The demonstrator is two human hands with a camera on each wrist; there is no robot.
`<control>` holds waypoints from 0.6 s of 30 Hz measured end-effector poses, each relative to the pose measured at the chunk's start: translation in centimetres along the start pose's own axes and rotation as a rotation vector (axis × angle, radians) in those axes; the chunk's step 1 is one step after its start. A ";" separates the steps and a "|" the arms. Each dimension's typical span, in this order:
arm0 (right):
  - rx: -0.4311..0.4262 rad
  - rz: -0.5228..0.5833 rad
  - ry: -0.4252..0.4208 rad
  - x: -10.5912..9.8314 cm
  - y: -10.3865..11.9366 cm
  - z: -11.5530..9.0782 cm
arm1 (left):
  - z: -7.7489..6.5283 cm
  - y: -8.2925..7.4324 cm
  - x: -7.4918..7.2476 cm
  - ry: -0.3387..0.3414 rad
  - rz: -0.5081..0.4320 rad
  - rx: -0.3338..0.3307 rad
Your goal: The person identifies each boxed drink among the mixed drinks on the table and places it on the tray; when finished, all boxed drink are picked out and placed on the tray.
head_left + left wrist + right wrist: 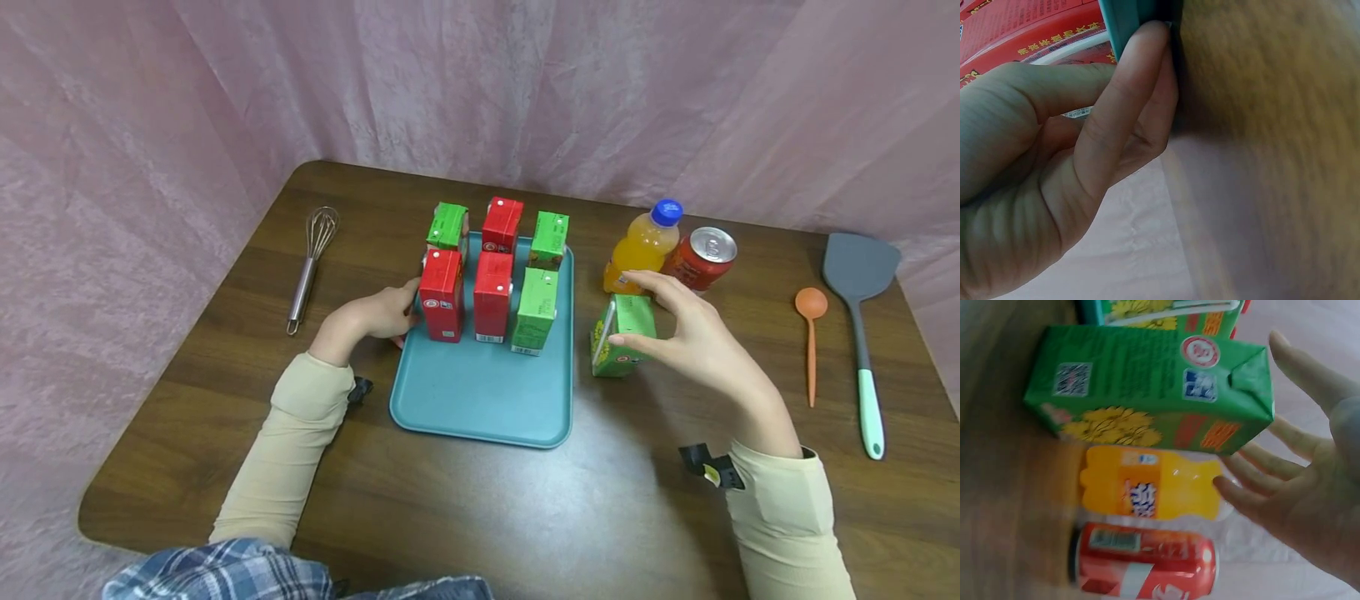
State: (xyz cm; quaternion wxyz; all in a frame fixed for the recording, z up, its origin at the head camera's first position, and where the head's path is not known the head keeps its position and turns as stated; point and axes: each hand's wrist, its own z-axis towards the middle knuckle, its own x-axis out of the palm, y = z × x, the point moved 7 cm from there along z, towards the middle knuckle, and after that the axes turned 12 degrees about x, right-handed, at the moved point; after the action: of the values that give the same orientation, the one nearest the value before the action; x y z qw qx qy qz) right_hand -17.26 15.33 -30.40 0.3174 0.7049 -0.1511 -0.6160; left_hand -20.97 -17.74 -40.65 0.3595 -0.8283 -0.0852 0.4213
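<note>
My left hand (pixel 378 315) pinches the left edge of a teal tray (pixel 480 400); the left wrist view shows the fingers (pixel 1135 81) at its rim, close beside a red drink carton (pixel 1035 31). On the tray stand several red and green drink cartons in two rows, including a red one (pixel 442 296) at the front left and a green one (pixel 535 312) at the front right. To the right of the tray, a green drink carton (pixel 626 329) with a white straw stands upright on the table. My right hand (pixel 693 337) spreads thumb and fingers apart around its top.
Behind the lone carton are an orange drink bottle (pixel 637 250) with a blue cap and a red can (pixel 701 258). An orange spoon (pixel 811 333) and a grey spatula (pixel 861 292) lie at the right. A whisk (pixel 311 267) lies left of the tray. A pink curtain (pixel 450 92) hangs behind.
</note>
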 end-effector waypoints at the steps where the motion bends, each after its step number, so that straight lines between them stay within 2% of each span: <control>1: -0.003 0.000 0.008 0.1 -0.3 0.0 | 0.0 0.0 0.0 0.000 0.003 -0.002; 8: 0.033 0.078 0.095 1.5 -3.0 0.0 | 0.1 0.1 0.0 -0.001 -0.007 0.008; 14: 0.063 0.126 0.110 2.1 -4.1 0.2 | 0.1 0.2 0.1 -0.005 -0.004 0.008; 18: 0.060 0.113 0.105 2.4 -4.4 0.2 | 0.2 0.2 0.2 -0.004 -0.008 0.000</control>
State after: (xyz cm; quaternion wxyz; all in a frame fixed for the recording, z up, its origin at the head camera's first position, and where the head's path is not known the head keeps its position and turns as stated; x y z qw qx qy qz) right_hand -17.74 17.14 -35.02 0.3380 0.7359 -0.1922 -0.5543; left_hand -21.03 -17.69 -41.01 0.3611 -0.8270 -0.0893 0.4214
